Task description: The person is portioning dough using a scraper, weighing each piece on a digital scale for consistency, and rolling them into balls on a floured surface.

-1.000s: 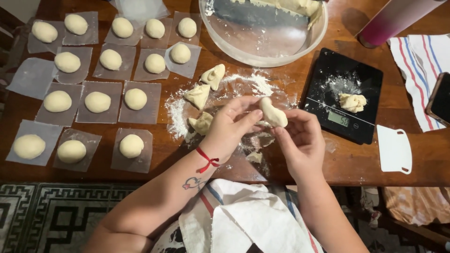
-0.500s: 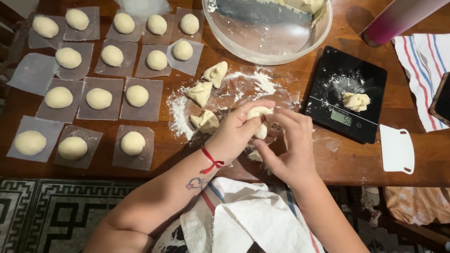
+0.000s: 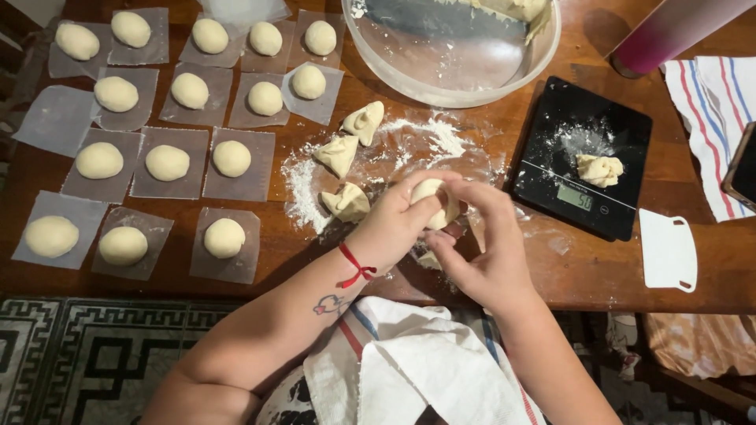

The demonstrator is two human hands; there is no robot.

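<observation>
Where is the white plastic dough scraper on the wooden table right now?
In the head view, the white plastic dough scraper lies flat at the table's right side, just below and right of the black kitchen scale, near the front edge.

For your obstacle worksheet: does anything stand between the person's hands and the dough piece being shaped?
Nothing visible does. The left hand and right hand already cup the dough piece directly, fingers touching it above the floured table.

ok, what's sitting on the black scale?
One small lump of dough lies on the black scale, with a dusting of flour beside it. The lit display shows in front of it. The platform under the lump is hidden.
</observation>
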